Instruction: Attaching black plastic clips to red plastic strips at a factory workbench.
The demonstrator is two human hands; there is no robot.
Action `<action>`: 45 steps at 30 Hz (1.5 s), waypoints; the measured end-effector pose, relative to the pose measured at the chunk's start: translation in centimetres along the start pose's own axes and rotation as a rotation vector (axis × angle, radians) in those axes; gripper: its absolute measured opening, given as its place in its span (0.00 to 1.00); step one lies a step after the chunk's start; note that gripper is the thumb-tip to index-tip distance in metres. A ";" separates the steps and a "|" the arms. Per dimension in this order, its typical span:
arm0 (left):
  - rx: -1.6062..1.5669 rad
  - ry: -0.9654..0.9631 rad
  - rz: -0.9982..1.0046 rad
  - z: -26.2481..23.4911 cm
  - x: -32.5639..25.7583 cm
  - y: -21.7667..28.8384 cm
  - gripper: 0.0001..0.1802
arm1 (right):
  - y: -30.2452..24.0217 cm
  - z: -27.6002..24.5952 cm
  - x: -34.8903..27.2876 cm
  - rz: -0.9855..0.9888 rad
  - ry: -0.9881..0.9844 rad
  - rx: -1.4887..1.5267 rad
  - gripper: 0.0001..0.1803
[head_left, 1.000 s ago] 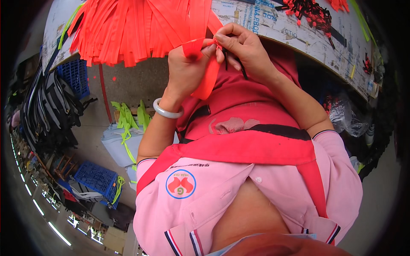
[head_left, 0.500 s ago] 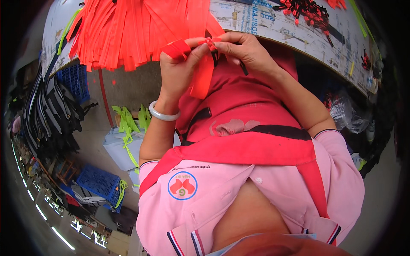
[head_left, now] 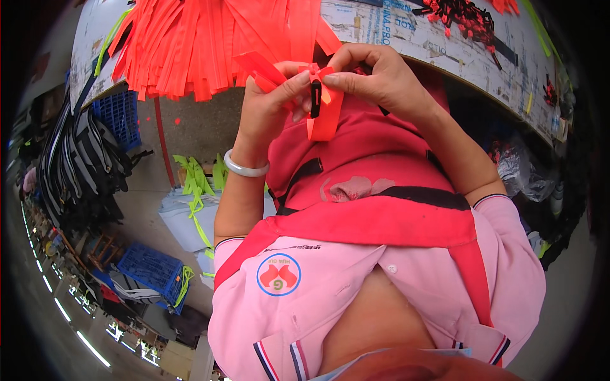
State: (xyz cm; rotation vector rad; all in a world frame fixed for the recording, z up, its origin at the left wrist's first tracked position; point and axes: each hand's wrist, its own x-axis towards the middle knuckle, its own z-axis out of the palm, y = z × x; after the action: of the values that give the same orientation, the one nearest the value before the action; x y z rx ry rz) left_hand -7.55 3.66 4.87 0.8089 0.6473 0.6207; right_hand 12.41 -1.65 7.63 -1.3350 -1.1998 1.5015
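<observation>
In front of my red apron, both hands meet at one orange-red fabric strip (head_left: 325, 124). My left hand (head_left: 270, 105) is closed on it between thumb and fingers, and a folded end stands up behind the thumb. A small black fitting (head_left: 316, 101) with a reddish upper end hangs at the pinch point, against the strip. My right hand (head_left: 375, 79) pinches the reddish end and strip from the other side. Something dark shows under its curled fingers, too hidden to name. The strip's lower part makes a loop below my fingertips.
A thick bundle of orange-red strips (head_left: 190, 47) overhangs the edge of the worn white table (head_left: 359, 25). Small black-and-red fittings (head_left: 467, 19) lie heaped at the far right. Blue crates (head_left: 149, 273) and hanging black-and-grey straps (head_left: 79, 165) are at the left.
The black fitting has turned to face me and hangs more upright. The strip's lower part has swung right into a loop, and its folded end by my left thumb has risen.
</observation>
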 end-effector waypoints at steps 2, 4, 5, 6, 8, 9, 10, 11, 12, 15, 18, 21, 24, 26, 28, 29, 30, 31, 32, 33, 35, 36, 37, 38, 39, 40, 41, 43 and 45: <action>-0.005 -0.011 0.007 -0.2 0.0 -0.1 0.10 | -0.2 0.0 0.0 0.050 -0.035 0.043 0.08; -0.011 -0.024 0.015 -0.3 0.0 -0.2 0.10 | 0.0 -0.2 0.0 0.052 -0.038 0.035 0.08; -0.006 -0.028 0.007 -0.4 -0.1 -0.1 0.10 | 0.1 -0.2 0.1 0.055 -0.044 0.026 0.08; -0.003 -0.030 0.000 -0.4 -0.2 -0.1 0.10 | 0.2 -0.2 0.1 0.055 -0.044 0.027 0.08; 0.010 -0.045 0.006 -0.6 -0.2 -0.2 0.09 | 0.3 -0.2 0.1 0.029 -0.041 0.051 0.09; 0.024 -0.060 0.012 -0.6 -0.3 -0.2 0.09 | 0.3 -0.3 0.1 0.030 -0.042 0.052 0.09; 0.024 -0.058 0.011 -0.5 -0.4 -0.1 0.09 | 0.4 -0.4 0.1 0.035 -0.056 0.022 0.09; 0.057 -0.044 0.004 -0.3 -0.5 0.1 0.09 | 0.4 -0.5 0.0 0.040 -0.070 -0.008 0.09; 0.090 -0.031 -0.003 -0.2 -0.5 0.1 0.09 | 0.4 -0.4 0.0 0.041 -0.068 -0.008 0.09; 0.152 -0.046 0.010 -0.7 -0.4 -0.1 0.09 | 0.1 -0.4 -0.1 0.047 -0.073 0.025 0.09; 0.206 -0.025 0.015 -0.6 -0.5 0.1 0.09 | 0.1 -0.6 -0.1 0.038 -0.083 -0.060 0.09; 0.227 -0.057 -0.019 -0.5 -0.6 0.6 0.09 | 0.3 -0.9 0.0 0.036 -0.114 -0.109 0.09; 0.162 -0.025 -0.089 -0.2 -0.7 1.1 0.09 | 0.3 -0.8 0.1 0.036 -0.107 -0.046 0.09; 0.124 -0.025 -0.077 -0.5 -0.5 0.8 0.09 | 0.1 -0.7 0.2 0.154 -0.089 0.077 0.08; 0.091 -0.037 -0.055 -0.4 -0.7 0.8 0.09 | 0.2 -0.3 0.0 0.121 -0.062 0.079 0.09; 0.083 -0.040 -0.065 -0.3 -0.8 0.9 0.09 | 0.3 -0.2 -0.2 0.092 -0.037 0.085 0.10; 0.073 -0.039 -0.080 -0.3 -0.8 1.0 0.09 | 0.2 -0.2 -0.1 0.094 -0.037 0.086 0.10; 0.073 -0.038 -0.081 -0.4 -0.7 0.9 0.09 | 0.0 -0.2 -0.1 0.106 -0.047 0.073 0.10; 0.075 -0.048 -0.075 -0.4 -0.7 0.9 0.09 | 0.0 -0.3 0.0 0.118 -0.058 0.061 0.09; 0.078 -0.057 -0.067 -0.4 -0.7 0.8 0.09 | 0.0 -0.3 -0.1 0.118 -0.057 0.062 0.09; 0.110 -0.046 -0.083 -0.3 -0.7 0.9 0.09 | -0.1 -0.3 -0.1 0.095 -0.070 0.038 0.10; 0.141 -0.035 -0.098 -0.2 -0.7 0.9 0.09 | -0.1 -0.4 -0.1 0.095 -0.070 0.038 0.10; 0.141 -0.035 -0.097 -0.2 -0.7 1.0 0.09 | 0.0 -0.5 -0.1 0.109 -0.090 0.028 0.10; 0.159 -0.058 -0.099 -0.2 -0.7 1.0 0.09 | 0.0 -0.5 -0.1 0.123 -0.109 0.018 0.10; 0.176 -0.082 -0.102 -0.2 -0.7 1.1 0.09 | 0.0 -0.5 0.0 0.123 -0.109 0.017 0.10; 0.175 -0.082 -0.101 -0.1 -0.7 1.2 0.09 | 0.0 -0.5 0.0 0.125 -0.091 0.043 0.10; 0.200 -0.060 -0.085 0.0 -0.6 1.3 0.09 | -0.1 -0.5 0.0 0.127 -0.073 0.068 0.10; 0.225 -0.035 -0.062 0.0 -0.5 1.5 0.09 | -0.5 -0.4 0.2 0.143 -0.078 0.143 0.10; 0.147 -0.033 -0.012 -0.1 -0.3 1.4 0.09 | -0.6 -0.2 0.4 0.157 -0.085 0.212 0.10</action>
State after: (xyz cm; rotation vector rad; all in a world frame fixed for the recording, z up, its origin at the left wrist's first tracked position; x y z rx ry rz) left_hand -8.15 4.27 6.05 0.9494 0.6729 0.5521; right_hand 12.49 -1.10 8.14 -1.2564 -0.9731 1.7601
